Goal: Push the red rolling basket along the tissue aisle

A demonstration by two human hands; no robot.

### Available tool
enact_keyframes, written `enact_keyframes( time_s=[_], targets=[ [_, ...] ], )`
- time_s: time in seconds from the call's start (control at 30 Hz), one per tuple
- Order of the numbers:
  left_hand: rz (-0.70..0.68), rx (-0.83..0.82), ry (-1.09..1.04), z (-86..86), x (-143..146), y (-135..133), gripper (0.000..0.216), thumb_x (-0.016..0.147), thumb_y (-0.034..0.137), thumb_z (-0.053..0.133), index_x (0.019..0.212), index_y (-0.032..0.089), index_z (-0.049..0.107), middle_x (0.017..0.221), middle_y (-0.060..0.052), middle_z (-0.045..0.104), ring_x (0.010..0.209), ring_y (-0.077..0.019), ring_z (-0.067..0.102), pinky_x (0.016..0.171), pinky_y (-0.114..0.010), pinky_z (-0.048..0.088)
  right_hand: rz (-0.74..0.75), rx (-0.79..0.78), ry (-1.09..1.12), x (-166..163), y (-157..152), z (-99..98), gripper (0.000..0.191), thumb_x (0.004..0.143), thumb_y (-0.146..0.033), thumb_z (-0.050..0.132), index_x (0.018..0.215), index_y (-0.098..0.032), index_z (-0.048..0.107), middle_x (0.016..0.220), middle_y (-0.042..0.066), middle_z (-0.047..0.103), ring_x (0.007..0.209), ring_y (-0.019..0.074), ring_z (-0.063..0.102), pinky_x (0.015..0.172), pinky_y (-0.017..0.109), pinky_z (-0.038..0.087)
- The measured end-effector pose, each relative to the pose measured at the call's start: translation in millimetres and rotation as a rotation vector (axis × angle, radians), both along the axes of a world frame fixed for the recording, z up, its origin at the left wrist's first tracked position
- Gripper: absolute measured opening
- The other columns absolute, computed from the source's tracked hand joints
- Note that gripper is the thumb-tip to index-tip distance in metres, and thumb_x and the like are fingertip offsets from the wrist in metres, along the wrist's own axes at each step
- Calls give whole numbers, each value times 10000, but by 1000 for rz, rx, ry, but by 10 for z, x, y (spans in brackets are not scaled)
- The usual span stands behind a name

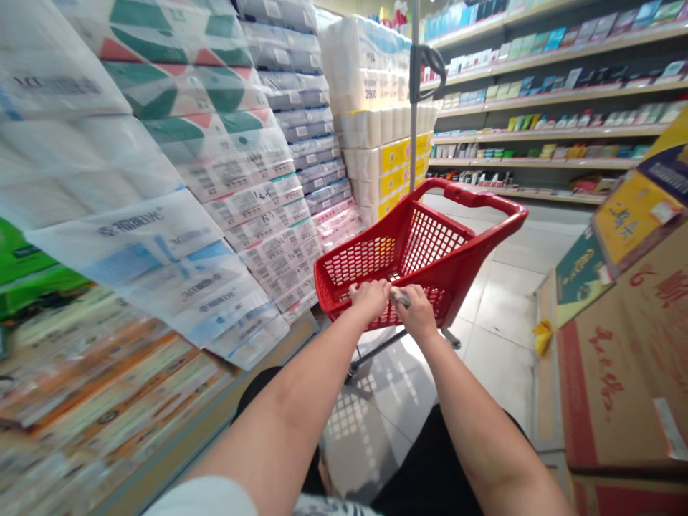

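A red plastic shopping basket on wheels (424,251) stands tilted in the aisle ahead of me, and I see nothing inside it. My left hand (370,296) is closed over the basket's near rim. My right hand (416,308) is closed beside it, around a thin grey handle bar (400,297) at the same rim. The two hands touch each other. A grey pole with a black loop grip (427,64) rises behind the basket's far side.
Stacked packs of tissue and toilet paper (215,143) fill the shelf on my left. Brown cardboard boxes (623,344) stand close on my right. Shelves of small goods (548,93) line the far wall. White tile floor (510,301) runs between them.
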State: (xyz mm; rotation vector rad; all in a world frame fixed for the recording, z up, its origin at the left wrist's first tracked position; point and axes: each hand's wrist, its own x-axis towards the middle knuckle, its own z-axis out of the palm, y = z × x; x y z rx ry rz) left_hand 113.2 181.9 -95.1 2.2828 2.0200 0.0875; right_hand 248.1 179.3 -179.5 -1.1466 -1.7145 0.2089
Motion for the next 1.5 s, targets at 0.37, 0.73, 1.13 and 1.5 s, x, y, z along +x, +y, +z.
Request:
enact_keyframes(
  time_s=[0.37,0.73,1.13,1.5],
  targets=[
    [0,39,4,-37,-6,10,404,974,399,173,1036,277,554,1075,-32,660,1007,-234,579,934,-497,311,-75,23,36,21,2,39,129,818,-211,515,917,-200,597,948,81,584,886,213,567,815,344,488],
    [-1,21,-5,-36,-2,22,423,974,401,156,1036,283,557,1087,-35,658,1030,-237,570,939,-506,301,-131,-40,25,109,51,16,124,785,-193,509,883,-196,584,920,76,577,821,213,560,760,341,486],
    [11,18,-1,-41,-8,19,425,973,406,153,1031,288,558,1089,-28,662,1024,-231,568,932,-501,303,-223,-40,61,239,90,53,108,763,-198,507,858,-200,558,911,64,562,830,204,550,785,332,468],
    [-7,3,25,-4,4,2,402,968,375,166,1039,288,552,1118,-30,650,1036,-243,570,915,-522,322,-256,-25,86,292,106,48,136,757,-195,484,868,-210,561,934,70,562,862,212,549,812,348,471]
  ],
)
